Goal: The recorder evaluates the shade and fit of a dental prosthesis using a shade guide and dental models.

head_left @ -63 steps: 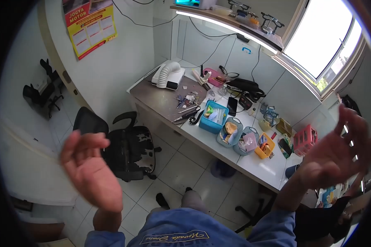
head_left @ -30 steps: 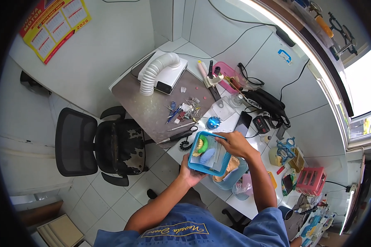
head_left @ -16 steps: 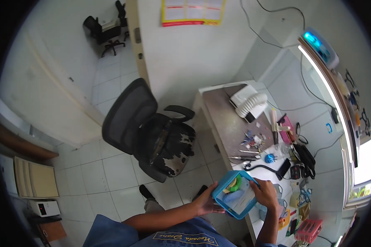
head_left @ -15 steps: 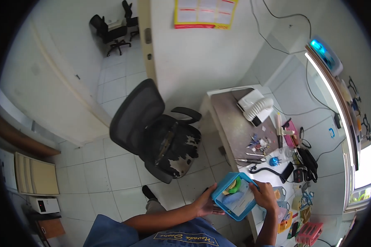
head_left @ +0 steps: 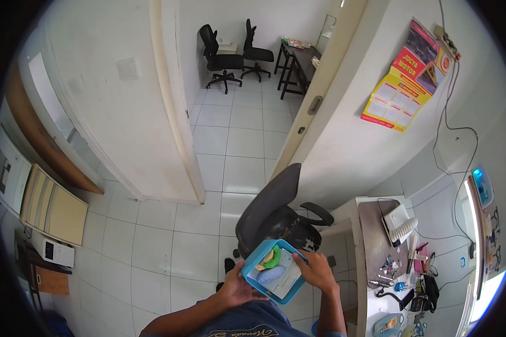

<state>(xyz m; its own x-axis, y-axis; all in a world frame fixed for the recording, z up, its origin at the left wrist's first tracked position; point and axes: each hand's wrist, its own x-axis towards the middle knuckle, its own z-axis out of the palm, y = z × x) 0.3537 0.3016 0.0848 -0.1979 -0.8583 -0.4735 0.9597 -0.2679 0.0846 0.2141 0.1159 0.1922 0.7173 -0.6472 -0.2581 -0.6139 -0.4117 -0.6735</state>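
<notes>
Head view has the left hand (head_left: 236, 289) cupped around the left side of an open, rectangular blue plastic basket (head_left: 252, 260) and the right hand (head_left: 317, 271) gripping its right rim, holding it between them at the person's front. Should either grip slacken or the basket tip, the curved bright-green piece (head_left: 274, 259), rounded pale-blue lump (head_left: 271, 274) and flat white sheet (head_left: 288, 281) inside could spill onto the white-tiled floor (head_left: 197, 255); a bump against the black mesh-backed swivel chair (head_left: 271, 196) might cause that, though the fisheye leaves its nearness hard to judge.
</notes>
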